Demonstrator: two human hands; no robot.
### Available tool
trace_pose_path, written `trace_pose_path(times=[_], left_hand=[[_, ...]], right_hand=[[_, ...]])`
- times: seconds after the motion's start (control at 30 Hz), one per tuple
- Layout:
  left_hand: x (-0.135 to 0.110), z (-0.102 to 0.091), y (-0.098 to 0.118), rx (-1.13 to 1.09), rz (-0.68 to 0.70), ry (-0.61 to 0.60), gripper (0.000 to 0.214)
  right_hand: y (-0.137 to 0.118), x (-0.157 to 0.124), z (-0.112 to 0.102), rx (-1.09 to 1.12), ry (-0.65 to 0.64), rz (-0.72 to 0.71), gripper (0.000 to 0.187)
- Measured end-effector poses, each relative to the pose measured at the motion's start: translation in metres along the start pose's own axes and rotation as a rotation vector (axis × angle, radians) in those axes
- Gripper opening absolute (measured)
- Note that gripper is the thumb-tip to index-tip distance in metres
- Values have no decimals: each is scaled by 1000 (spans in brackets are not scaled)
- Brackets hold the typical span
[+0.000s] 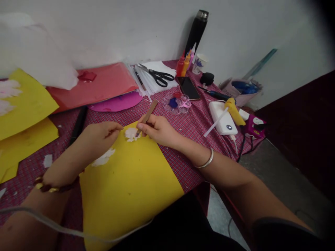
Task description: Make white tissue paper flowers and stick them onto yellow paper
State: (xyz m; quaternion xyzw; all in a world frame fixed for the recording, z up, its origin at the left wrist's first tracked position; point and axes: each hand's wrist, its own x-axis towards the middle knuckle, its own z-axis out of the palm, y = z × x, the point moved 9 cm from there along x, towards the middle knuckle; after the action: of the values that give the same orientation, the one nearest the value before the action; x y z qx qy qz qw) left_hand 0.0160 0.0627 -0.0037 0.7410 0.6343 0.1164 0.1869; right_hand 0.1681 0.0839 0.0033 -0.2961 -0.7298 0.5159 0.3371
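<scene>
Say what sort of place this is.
Probably a craft corner: a cloth-covered table against a wall, though whether in a home or a workroom I cannot tell. The signs: yellow paper with white pieces on it, scissors, and a clear dish holding what looks like red and blue paint.

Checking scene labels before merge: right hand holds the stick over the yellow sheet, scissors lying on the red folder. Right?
One error: the scissors lie on the white sheets, per the head view. The rest stands: right hand holds the stick over the yellow sheet.
</scene>
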Motion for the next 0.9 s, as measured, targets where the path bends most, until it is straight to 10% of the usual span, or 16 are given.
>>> trace_pose_path(times=[0.43,0.57,0.7,0.9], left_hand=[[2,5,2,75,62,-28,43],[2,0,8,9,66,-29,41],[-22,-46,-13,-153,-137,118,40],[-109,-125,-84,-95,-482,320,39]], right_hand=[[8,1,17,-221,-91,-118,22],[2,2,-2,-66,55,-80,25],[13,3,-30,284,265,79,25],[45,-1,-18,627,265,376,14]])
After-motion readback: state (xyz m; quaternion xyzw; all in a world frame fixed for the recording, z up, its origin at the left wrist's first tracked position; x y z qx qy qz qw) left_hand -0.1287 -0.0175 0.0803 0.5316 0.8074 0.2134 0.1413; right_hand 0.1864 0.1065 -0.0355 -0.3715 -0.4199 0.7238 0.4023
